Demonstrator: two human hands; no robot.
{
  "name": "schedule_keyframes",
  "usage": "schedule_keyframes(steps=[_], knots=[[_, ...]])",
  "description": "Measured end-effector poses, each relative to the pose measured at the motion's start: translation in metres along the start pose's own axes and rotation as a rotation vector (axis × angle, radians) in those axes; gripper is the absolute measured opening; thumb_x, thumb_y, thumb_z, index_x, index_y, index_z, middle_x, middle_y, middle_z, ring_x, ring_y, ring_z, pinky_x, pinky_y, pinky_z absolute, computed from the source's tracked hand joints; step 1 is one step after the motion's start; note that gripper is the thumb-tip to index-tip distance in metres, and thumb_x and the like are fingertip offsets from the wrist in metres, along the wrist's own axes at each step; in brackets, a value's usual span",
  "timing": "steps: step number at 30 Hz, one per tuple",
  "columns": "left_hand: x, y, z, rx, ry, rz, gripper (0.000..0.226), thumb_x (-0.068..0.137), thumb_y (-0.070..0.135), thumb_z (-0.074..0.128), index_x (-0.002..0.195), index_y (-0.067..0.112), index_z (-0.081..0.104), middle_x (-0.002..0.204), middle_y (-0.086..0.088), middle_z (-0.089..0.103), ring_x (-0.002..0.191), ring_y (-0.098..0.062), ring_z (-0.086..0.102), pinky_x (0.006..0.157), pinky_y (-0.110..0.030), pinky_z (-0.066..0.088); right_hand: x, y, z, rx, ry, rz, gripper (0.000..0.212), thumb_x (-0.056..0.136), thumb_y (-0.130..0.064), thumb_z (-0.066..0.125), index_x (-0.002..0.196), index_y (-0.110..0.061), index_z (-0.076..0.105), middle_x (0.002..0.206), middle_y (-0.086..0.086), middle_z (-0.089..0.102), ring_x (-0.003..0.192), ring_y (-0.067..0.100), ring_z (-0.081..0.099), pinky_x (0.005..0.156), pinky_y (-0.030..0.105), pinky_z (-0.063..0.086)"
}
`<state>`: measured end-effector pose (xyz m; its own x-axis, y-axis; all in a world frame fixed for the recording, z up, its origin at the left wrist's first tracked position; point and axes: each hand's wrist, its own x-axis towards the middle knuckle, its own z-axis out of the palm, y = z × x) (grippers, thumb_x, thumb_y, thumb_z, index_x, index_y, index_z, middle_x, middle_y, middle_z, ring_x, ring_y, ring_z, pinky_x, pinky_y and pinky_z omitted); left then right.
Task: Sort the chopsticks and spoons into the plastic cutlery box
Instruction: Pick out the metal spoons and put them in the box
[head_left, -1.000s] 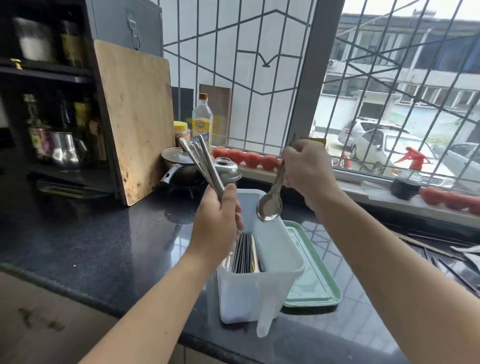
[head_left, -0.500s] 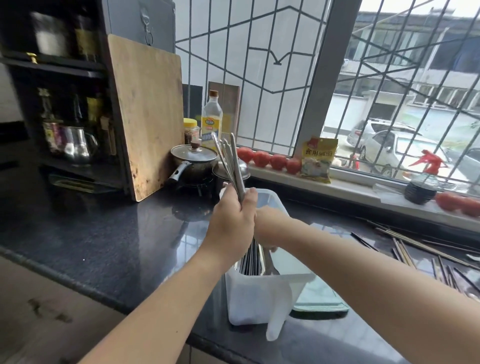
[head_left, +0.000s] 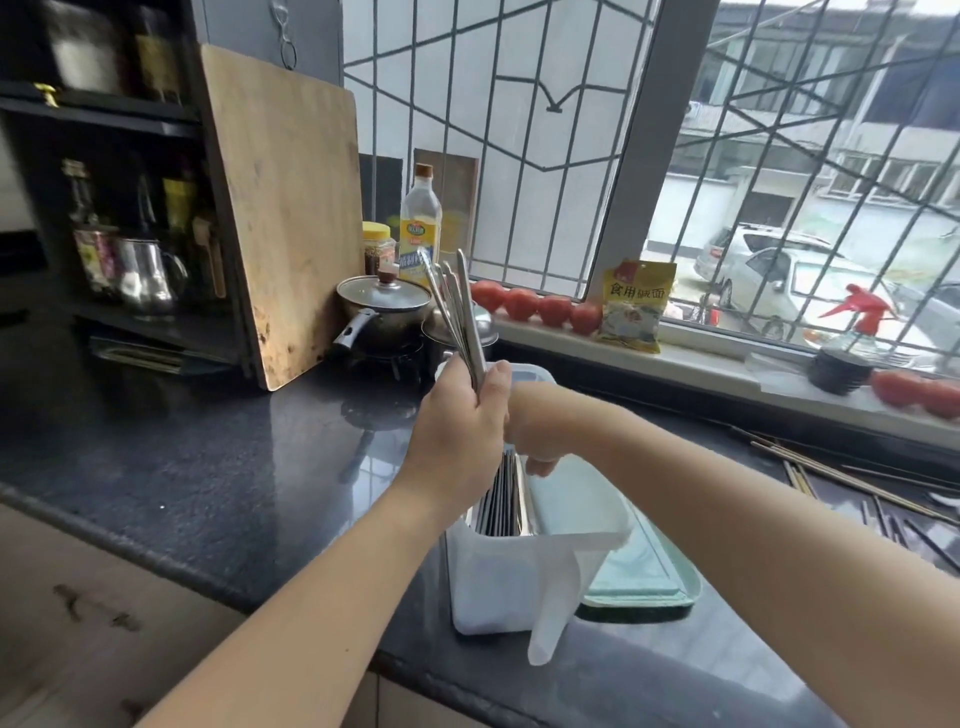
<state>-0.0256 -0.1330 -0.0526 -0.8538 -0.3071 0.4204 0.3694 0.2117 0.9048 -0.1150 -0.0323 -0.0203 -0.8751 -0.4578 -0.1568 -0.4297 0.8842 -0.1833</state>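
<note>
The plastic cutlery box (head_left: 511, 582) stands near the table's (head_left: 208, 467) front edge, dark chopsticks (head_left: 501, 493) upright in its left part. The left hand (head_left: 457, 431) grips a bundle of metal spoon handles (head_left: 460, 317) above it. The right hand (head_left: 540, 431) reaches into the box; whether its fingers hold anything I cannot tell. A green lid (head_left: 644, 582) lies just beside the box, loose chopsticks (head_left: 852, 483) toward the table's right edge.

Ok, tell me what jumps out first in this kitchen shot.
Centre frame, the left hand grips a fan of metal spoon handles held upright above the white plastic cutlery box, while the right hand dips into the box behind it. Behind, a row of red tomatoes lines the windowsill, and a big wooden cutting board leans upright at the left.
</note>
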Motion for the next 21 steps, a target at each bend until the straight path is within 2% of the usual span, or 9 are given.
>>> schedule_keyframes(steps=[2,3,5,6,8,11,14,17,21], knots=[[0.000,0.001,-0.001,-0.029,-0.010,-0.018,0.027,0.093,0.059,0.049,0.074,0.039,0.050,0.066,0.008,0.052,0.061,-0.020,0.048,0.063,-0.043,0.040,-0.003,0.004,-0.014,0.032,0.147,-0.010,0.008,0.092,-0.003,0.066,0.098,-0.005,0.070,0.092,0.010,0.074,0.076,0.022,0.074,0.068,0.036,0.064],[-0.001,0.002,-0.001,-0.048,-0.015,-0.027,0.028,0.092,0.060,0.050,0.076,0.038,0.051,0.065,0.008,0.052,0.059,-0.020,0.048,0.062,-0.043,0.040,-0.007,0.006,-0.022,0.166,0.228,-0.016,0.006,0.094,-0.005,0.065,0.096,-0.006,0.070,0.091,0.009,0.074,0.076,0.021,0.075,0.069,0.036,0.064],[-0.002,0.006,-0.002,-0.069,-0.026,-0.031,0.031,0.096,0.058,0.049,0.084,0.030,0.054,0.063,0.006,0.054,0.057,-0.019,0.050,0.059,-0.041,0.040,-0.022,0.006,-0.037,0.652,0.325,-0.045,0.016,0.102,-0.015,0.058,0.100,-0.004,0.069,0.091,0.009,0.074,0.073,0.020,0.074,0.067,0.032,0.063],[-0.003,0.008,-0.003,-0.077,-0.036,-0.030,0.034,0.101,0.053,0.048,0.088,0.023,0.054,0.064,0.004,0.054,0.055,-0.018,0.050,0.056,-0.037,0.040,-0.033,0.004,-0.044,0.896,0.314,-0.075,0.023,0.104,-0.021,0.055,0.103,-0.003,0.069,0.091,0.009,0.074,0.072,0.021,0.073,0.067,0.030,0.062],[-0.005,0.013,-0.003,-0.119,-0.054,-0.059,0.033,0.108,0.038,0.045,0.085,0.014,0.050,0.065,-0.003,0.053,0.051,-0.016,0.047,0.048,-0.027,0.039,-0.052,-0.001,-0.053,1.138,0.263,-0.153,0.030,0.105,-0.029,0.054,0.104,-0.005,0.072,0.089,0.009,0.074,0.076,0.018,0.069,0.070,0.029,0.058],[-0.008,0.017,-0.003,-0.154,-0.094,-0.074,0.032,0.107,0.024,0.038,0.080,0.013,0.051,0.065,-0.007,0.053,0.053,-0.017,0.047,0.045,-0.025,0.037,-0.069,-0.007,-0.051,0.972,0.270,-0.256,0.023,0.100,-0.032,0.061,0.098,-0.015,0.076,0.087,0.003,0.074,0.076,0.010,0.062,0.067,0.024,0.052],[-0.008,0.014,-0.002,-0.087,-0.156,-0.011,0.032,0.101,0.041,0.039,0.082,0.023,0.056,0.065,0.001,0.056,0.059,-0.017,0.051,0.054,-0.035,0.040,-0.073,-0.010,-0.044,0.769,0.392,-0.253,0.018,0.096,-0.029,0.068,0.093,-0.014,0.076,0.078,0.001,0.074,0.063,0.004,0.060,0.061,0.023,0.050],[-0.008,0.006,-0.003,-0.003,-0.193,0.043,0.030,0.101,0.051,0.041,0.096,0.029,0.060,0.070,0.006,0.059,0.062,-0.015,0.052,0.064,-0.043,0.042,-0.075,-0.007,-0.044,0.827,0.395,-0.202,0.016,0.096,-0.023,0.068,0.091,-0.009,0.075,0.077,0.007,0.074,0.064,0.014,0.065,0.064,0.029,0.056],[-0.011,0.006,-0.003,0.076,-0.173,0.101,0.024,0.102,0.048,0.043,0.105,0.029,0.058,0.073,0.012,0.060,0.064,-0.014,0.055,0.065,-0.042,0.046,-0.080,-0.007,-0.046,0.883,0.378,-0.138,0.019,0.097,-0.015,0.064,0.087,-0.004,0.075,0.076,0.012,0.074,0.064,0.018,0.068,0.064,0.029,0.059]])
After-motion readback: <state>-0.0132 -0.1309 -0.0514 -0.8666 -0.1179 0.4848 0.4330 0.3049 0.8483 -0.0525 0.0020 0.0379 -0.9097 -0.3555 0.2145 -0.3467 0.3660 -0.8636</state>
